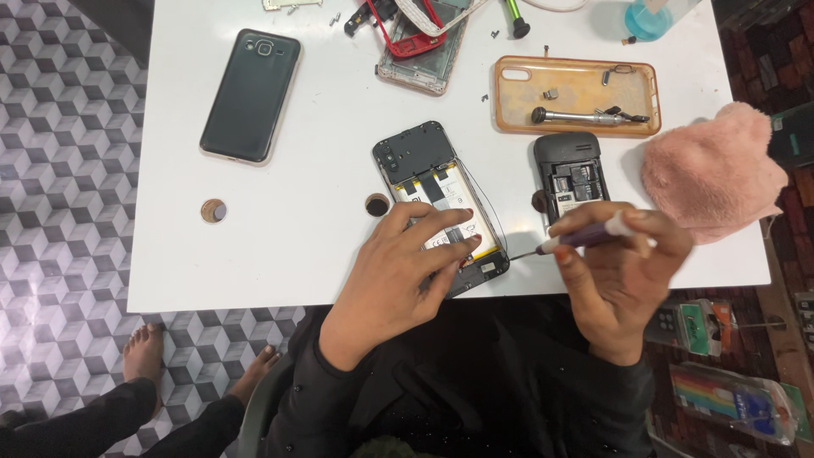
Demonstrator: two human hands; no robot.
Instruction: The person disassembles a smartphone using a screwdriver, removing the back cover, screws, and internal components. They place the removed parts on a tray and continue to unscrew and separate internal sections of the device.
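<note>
Two hands on table [280, 246] | my left hand [398, 271] fingers flat, pinning opened smartphone [441, 203] | my right hand [623, 271] fingers closed round purple screwdriver [585, 237], tip at phone's edge

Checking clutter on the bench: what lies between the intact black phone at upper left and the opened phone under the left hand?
Head view: mostly bare white table between the intact black phone and the opened phone; one small round dark-centred disc sits beside the opened phone's left edge.
</note>
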